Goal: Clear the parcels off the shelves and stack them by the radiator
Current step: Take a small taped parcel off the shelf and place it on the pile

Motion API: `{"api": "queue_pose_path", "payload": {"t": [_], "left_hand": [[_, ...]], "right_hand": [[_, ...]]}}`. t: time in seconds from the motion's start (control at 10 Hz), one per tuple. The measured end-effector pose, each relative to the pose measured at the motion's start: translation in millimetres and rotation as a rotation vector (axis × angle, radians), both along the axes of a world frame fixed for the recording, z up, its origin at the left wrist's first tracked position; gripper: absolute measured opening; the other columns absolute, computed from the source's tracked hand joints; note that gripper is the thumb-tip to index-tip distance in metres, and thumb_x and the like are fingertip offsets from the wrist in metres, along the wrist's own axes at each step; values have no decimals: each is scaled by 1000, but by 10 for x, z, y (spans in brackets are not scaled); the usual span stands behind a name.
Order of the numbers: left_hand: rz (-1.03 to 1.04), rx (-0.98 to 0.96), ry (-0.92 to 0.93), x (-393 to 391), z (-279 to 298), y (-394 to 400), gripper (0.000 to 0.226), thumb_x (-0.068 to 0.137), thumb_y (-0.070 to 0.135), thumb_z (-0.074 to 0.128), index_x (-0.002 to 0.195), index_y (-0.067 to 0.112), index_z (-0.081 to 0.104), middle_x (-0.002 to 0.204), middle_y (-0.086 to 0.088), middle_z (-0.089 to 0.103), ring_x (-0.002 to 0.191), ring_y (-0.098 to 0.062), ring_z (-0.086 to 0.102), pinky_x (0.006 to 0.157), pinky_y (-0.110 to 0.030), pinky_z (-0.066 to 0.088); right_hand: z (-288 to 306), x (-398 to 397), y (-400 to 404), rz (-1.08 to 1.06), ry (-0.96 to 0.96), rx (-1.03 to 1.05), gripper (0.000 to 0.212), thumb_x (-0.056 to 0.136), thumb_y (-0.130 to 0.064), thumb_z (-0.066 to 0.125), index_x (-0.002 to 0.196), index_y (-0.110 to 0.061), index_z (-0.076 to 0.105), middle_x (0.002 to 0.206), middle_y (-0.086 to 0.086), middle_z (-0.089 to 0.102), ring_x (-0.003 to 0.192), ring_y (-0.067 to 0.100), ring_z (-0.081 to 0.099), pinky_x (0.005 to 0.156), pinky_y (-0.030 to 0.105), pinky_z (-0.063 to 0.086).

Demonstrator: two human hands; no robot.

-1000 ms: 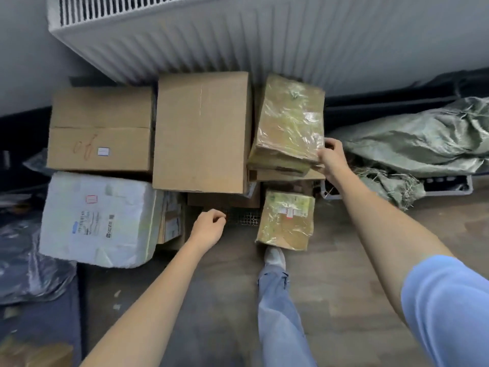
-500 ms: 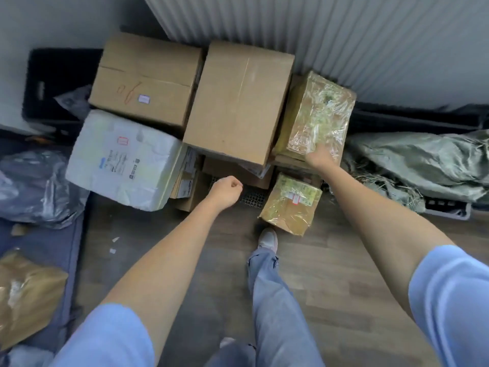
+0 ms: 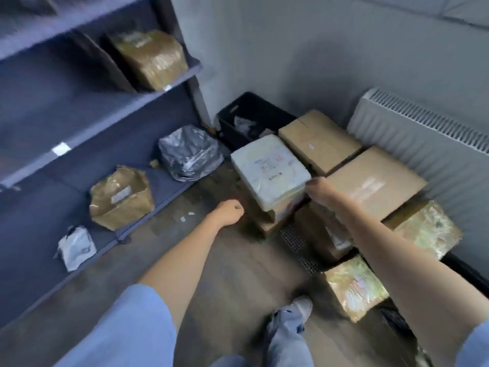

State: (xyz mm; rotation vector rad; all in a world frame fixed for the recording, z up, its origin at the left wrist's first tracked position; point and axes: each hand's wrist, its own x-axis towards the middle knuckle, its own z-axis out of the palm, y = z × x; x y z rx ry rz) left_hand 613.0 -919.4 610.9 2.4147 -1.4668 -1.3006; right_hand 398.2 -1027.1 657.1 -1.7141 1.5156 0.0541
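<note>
Shelving unit (image 3: 79,133), dark blue, left of view: the upper visible shelf carries one brown parcel wrapped in clear film (image 3: 150,58); the bottom shelf carries a crumpled brown parcel (image 3: 120,197), a silver-grey bagged parcel (image 3: 189,152) and a small white bagged parcel (image 3: 76,247). Radiator (image 3: 423,133), white, on the wall at right. Stack on the floor beside it: two plain cardboard boxes, the far one (image 3: 317,139) and the near one (image 3: 370,184), both close against the radiator; a white wrapped parcel (image 3: 270,168) resting on lower boxes at the stack's left; a film-wrapped parcel (image 3: 428,229) at the near end; another film-wrapped parcel (image 3: 354,287) on the floor in front. Black crate (image 3: 251,115) in the corner between shelving and stack. Left hand (image 3: 229,210): fingers curled into a loose fist, holding nothing, above the floor. Right hand (image 3: 317,189): blurred, at the near edge of the white wrapped parcel; whether it grips anything cannot be told. One shoe (image 3: 301,304) and trouser leg at bottom centre.
</note>
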Motion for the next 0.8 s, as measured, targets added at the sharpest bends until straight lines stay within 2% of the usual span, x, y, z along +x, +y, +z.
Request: {"api": "queue_pose_path", "payload": {"t": [0.1, 0.2, 0.3, 0.4, 0.5, 0.6, 0.7, 0.8], "left_hand": [[181, 33, -75, 1149, 325, 1151, 23, 96, 20, 42, 102, 17, 63, 110, -8, 58, 105, -22, 55, 85, -25, 40], [393, -18, -173, 2030, 775, 2259, 19, 94, 15, 40, 76, 19, 47, 88, -6, 47, 83, -15, 46, 66, -25, 34], [621, -90, -248, 2670, 1307, 3233, 23, 94, 13, 41, 73, 19, 48, 87, -6, 49, 81, -15, 46, 58, -23, 32], [776, -218, -270, 3076, 1650, 3967, 33, 94, 8, 41, 63, 21, 41, 80, -3, 43, 80, -14, 40, 52, -19, 22], [941, -281, -221, 3283, 1974, 4656, 38, 94, 10, 40, 61, 26, 32, 70, 1, 35, 58, -9, 33, 45, -19, 20], [1060, -320, -263, 3522, 2166, 5220, 23, 96, 16, 42, 77, 20, 54, 85, -5, 51, 75, -18, 50, 63, -26, 37], [1235, -357, -289, 3765, 2344, 5806, 20, 95, 17, 46, 104, 9, 61, 114, -10, 57, 104, -22, 53, 77, -24, 37], [1362, -358, -338, 3962, 2487, 6325, 16, 93, 22, 49, 103, 18, 59, 134, -14, 49, 121, -24, 45, 97, -30, 34]], "right_hand": [[252, 1133, 588, 238, -8, 37, 36, 96, -9, 40, 128, 0, 53, 133, 20, 52, 121, 29, 50, 85, 28, 36], [500, 2237, 1314, 522, -38, 35, 36, 96, -11, 40, 127, 1, 54, 126, 20, 55, 102, 21, 50, 80, 22, 30], [885, 3257, 2080, 779, -87, 24, 37, 96, -11, 41, 128, 0, 54, 104, 6, 49, 81, 13, 44, 65, 17, 34], [1304, 4063, 2721, 941, -161, 15, 36, 94, -10, 46, 129, -1, 53, 96, -2, 47, 65, -3, 36, 60, 10, 33], [1715, 4735, 3198, 1098, -188, -29, 34, 93, -7, 48, 125, -1, 56, 87, -1, 53, 64, -1, 41, 61, 13, 37], [2127, 5465, 3550, 1196, -232, -89, 35, 95, -6, 43, 127, 2, 53, 73, -8, 45, 62, 1, 39, 54, 13, 37], [2418, 6061, 3919, 1262, -259, -114, 25, 95, -3, 37, 95, 11, 59, 63, 3, 33, 49, 10, 27, 38, 17, 24], [2477, 6519, 4334, 1329, -221, -101, 27, 94, -6, 36, 78, -5, 58, 61, 4, 32, 47, 11, 24, 44, 21, 19]]}}
